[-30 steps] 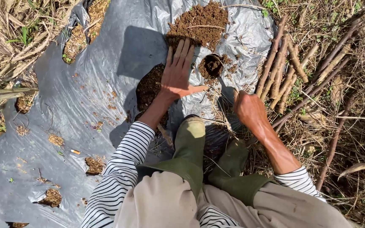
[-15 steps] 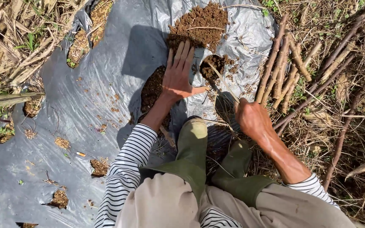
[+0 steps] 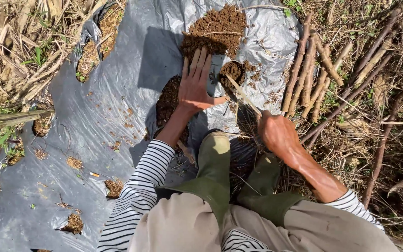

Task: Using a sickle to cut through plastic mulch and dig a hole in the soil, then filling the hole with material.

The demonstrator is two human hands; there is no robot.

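At the middle of the plastic sheet (image 3: 117,93), a trowel (image 3: 233,74) sits loaded with a clump of brown soil, its thin pale handle slanting back toward the person. The right hand (image 3: 278,134) is closed around the near end of that handle, fingers wrapped tight. Judging by its look, the soil is loose and crumbly and would spill if the blade tipped; the handle looks stiff and light, best gripped low near the end, as it is now, with the blade kept level.

Just beside the blade, the left hand (image 3: 197,86) lies flat and spread, palm down, fingers together pointing away and thumb out toward the trowel. It rests on a dark mound (image 3: 166,100) showing through a hole in the sheet.

Beyond both lies a larger soil pile (image 3: 215,28) on the sheet. Green boots (image 3: 213,163) stand below the hands. To the right, a bundle of cut sticks (image 3: 309,70) lies on dry grass, well apart from the trowel. Small soil clods dot the sheet to the left.
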